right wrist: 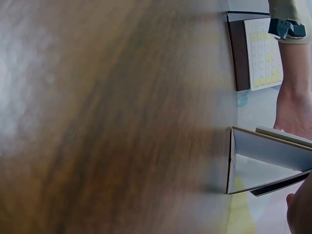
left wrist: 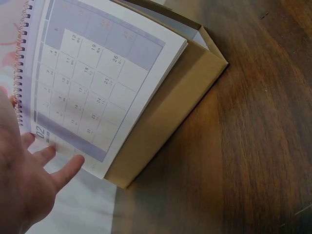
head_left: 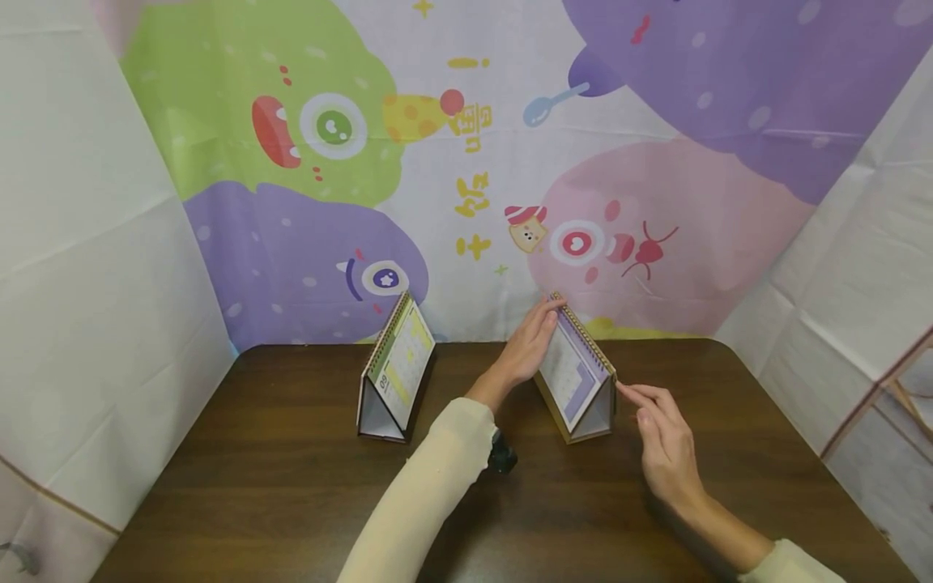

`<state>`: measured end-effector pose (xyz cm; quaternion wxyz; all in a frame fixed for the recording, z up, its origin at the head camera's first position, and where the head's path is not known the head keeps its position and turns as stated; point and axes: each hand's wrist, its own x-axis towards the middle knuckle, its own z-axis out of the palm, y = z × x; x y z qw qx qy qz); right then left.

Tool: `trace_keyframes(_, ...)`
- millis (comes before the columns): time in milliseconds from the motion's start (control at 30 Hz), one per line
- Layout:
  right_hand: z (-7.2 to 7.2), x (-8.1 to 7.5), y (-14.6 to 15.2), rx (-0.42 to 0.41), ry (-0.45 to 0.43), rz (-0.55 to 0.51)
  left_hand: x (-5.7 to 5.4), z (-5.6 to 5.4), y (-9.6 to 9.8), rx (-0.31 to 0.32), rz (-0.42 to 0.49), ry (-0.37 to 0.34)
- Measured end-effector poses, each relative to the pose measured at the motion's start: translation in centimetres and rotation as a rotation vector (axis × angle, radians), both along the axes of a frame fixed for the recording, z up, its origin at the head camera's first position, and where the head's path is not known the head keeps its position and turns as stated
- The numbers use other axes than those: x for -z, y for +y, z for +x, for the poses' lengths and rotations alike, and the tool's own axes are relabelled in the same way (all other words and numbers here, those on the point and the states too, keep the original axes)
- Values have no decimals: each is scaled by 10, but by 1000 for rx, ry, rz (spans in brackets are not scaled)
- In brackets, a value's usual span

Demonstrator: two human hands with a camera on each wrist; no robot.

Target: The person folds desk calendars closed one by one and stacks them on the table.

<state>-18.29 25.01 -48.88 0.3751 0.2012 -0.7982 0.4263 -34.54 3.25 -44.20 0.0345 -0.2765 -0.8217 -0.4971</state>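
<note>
A purple-page spiral desk calendar [head_left: 576, 368] with a tan cardboard stand stands tent-like on the table, right of centre. My left hand [head_left: 528, 344] lies against its far end, fingers extended near the top spiral edge. In the left wrist view, that hand [left wrist: 29, 170] has spread fingertips at the end of the page marked 02. My right hand [head_left: 666, 445] reaches to the calendar's near right side, fingertips at its upper corner and thumb apart from it. In the right wrist view, only a bit of the right hand [right wrist: 301, 209] shows beside the stand's open triangular end.
A second desk calendar [head_left: 397, 376], with yellow-green pages and a dark base, stands to the left on the brown wooden table [head_left: 291, 494]. Behind hangs a cloth backdrop [head_left: 466, 162] with cartoon monsters. White cloth walls [head_left: 87, 202] flank the table.
</note>
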Motion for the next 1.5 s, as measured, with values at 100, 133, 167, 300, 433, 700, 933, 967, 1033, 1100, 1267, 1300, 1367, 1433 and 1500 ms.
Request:
trace_keyframes(100,-1,0,-1,23,19,-3,0,0,0,0,7,-2)
trace_keyframes(133,-1,0,-1,29,24,-5,0,0,0,1,9,-3)
trace_keyframes(167,-1,1,-1,36,27,-3,0,0,0,0,11,-2)
trace_keyframes(300,0,0,0,50,31,12,1,0,0,0,14,-1)
trace_keyframes(433,1,-1,2,46,16,35,1,-2,1,8,14,0)
trace_keyframes(700,2,-3,2,41,10,47,1,-1,1,13,12,2)
trace_keyframes(933,0,-4,4,46,17,54,1,0,0,13,11,-8)
trace_keyframes(967,0,-4,5,50,10,52,1,0,0,13,11,-7)
trace_keyframes(1033,0,-4,6,61,-11,46,2,0,0,12,10,-7)
trace_keyframes(1100,0,-3,7,68,-32,39,2,0,0,12,7,-7)
trace_keyframes(1267,1,-3,5,65,-3,28,3,-1,0,11,5,-3)
trace_keyframes(1300,1,-3,4,62,17,25,3,0,0,11,5,-3)
trace_keyframes(1367,2,-3,3,50,34,11,2,0,0,9,5,-4)
trace_keyframes(1433,2,-2,3,44,48,12,2,1,0,7,5,-7)
trace_keyframes(1500,3,-2,3,43,34,16,1,1,0,4,5,-8)
